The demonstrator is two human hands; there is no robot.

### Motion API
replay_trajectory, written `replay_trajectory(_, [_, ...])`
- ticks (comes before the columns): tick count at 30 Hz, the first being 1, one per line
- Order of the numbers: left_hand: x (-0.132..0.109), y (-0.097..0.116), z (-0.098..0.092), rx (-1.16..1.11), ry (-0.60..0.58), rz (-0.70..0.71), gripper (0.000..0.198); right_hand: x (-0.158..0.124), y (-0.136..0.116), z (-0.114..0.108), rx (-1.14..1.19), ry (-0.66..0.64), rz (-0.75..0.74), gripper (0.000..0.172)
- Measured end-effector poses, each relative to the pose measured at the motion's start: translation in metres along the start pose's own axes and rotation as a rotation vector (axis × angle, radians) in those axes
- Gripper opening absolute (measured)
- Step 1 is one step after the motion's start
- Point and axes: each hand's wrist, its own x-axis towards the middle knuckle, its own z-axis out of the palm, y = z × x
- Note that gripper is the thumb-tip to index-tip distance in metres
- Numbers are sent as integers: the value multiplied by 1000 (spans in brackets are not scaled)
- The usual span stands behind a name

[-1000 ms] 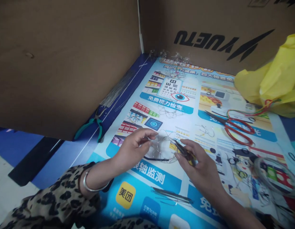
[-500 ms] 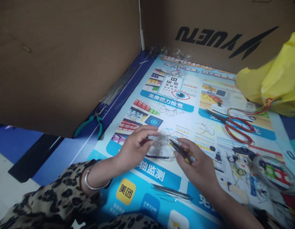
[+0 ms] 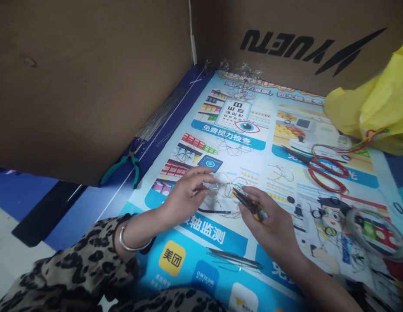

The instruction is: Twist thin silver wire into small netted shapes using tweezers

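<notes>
My left hand (image 3: 186, 190) pinches the left side of a thin wire shape (image 3: 225, 195) with several loops, thumb and forefinger together. In my right hand (image 3: 269, 216) are small pliers (image 3: 248, 203) with black jaws and yellow-black handles. Their tips point up and left, over the right part of the wire shape; whether they grip a wire I cannot tell. A dark wire stem (image 3: 214, 211) runs beneath the loops. Below both hands lies a bundle of dark wire pieces (image 3: 235, 258) on the printed poster (image 3: 136, 207).
Red-handled scissors (image 3: 325, 169), a coil of wire (image 3: 351, 221) and a yellow bag (image 3: 380, 99) are on the right. Green-handled pliers (image 3: 134, 167) and straight wires (image 3: 158, 117) lie at the left. Cardboard walls (image 3: 90, 86) stand at the left and back. Other wire shapes (image 3: 234, 145) lie farther up.
My left hand's thumb and forefinger have come closer together at the wire shape. The right hand with the pliers has hardly moved. The view has shifted slightly.
</notes>
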Motion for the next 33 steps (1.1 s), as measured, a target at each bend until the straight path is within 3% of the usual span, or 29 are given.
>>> replay_trajectory(9, [5, -1, -1, 48, -1, -42, 30, -1, 2, 0, 9, 12, -33, 32])
replay_trajectory(21, [2, 15, -1, -412, 67, -215, 18, 3, 2, -3, 62, -33, 51, 23])
replay_trajectory(33, [1, 13, -2, -427, -13, -389, 19, 8, 0, -11, 241, -121, 176, 21])
